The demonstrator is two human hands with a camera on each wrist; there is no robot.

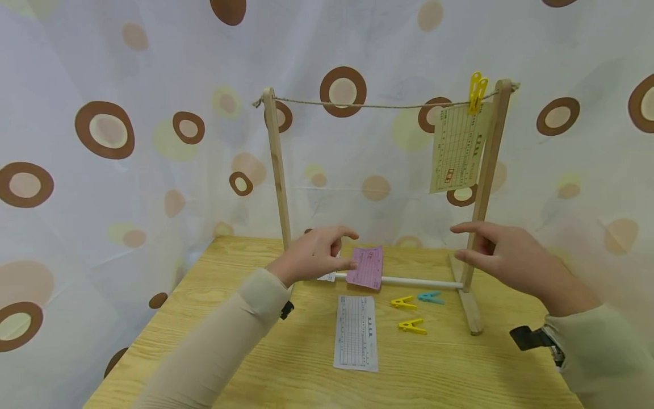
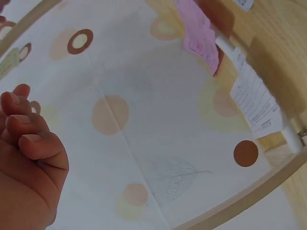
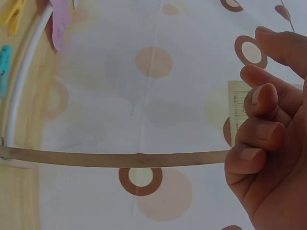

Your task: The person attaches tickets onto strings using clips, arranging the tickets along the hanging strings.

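My left hand (image 1: 317,253) hovers before the rack's left side, thumb and forefinger apart, holding nothing. In the head view its thumb tip overlaps a pink printed slip (image 1: 369,270) draped over the white rod; the left wrist view shows them apart. A white slip (image 2: 256,103) also hangs on that rod, mostly hidden by the hand in the head view. My right hand (image 1: 503,255), likewise holding nothing, is raised in front of the right post (image 1: 487,170), its fingers loosely bent. Two yellow clothespins (image 1: 476,94) clip a pale yellow slip (image 1: 457,147) to the string near that post.
A white printed slip (image 1: 356,335) lies flat on the wooden table (image 1: 419,375). To its right are two yellow clothespins (image 1: 411,326) and a blue clothespin (image 1: 431,297). The string (image 1: 357,105) spans both posts above the white rod (image 1: 424,282). A patterned curtain hangs behind.
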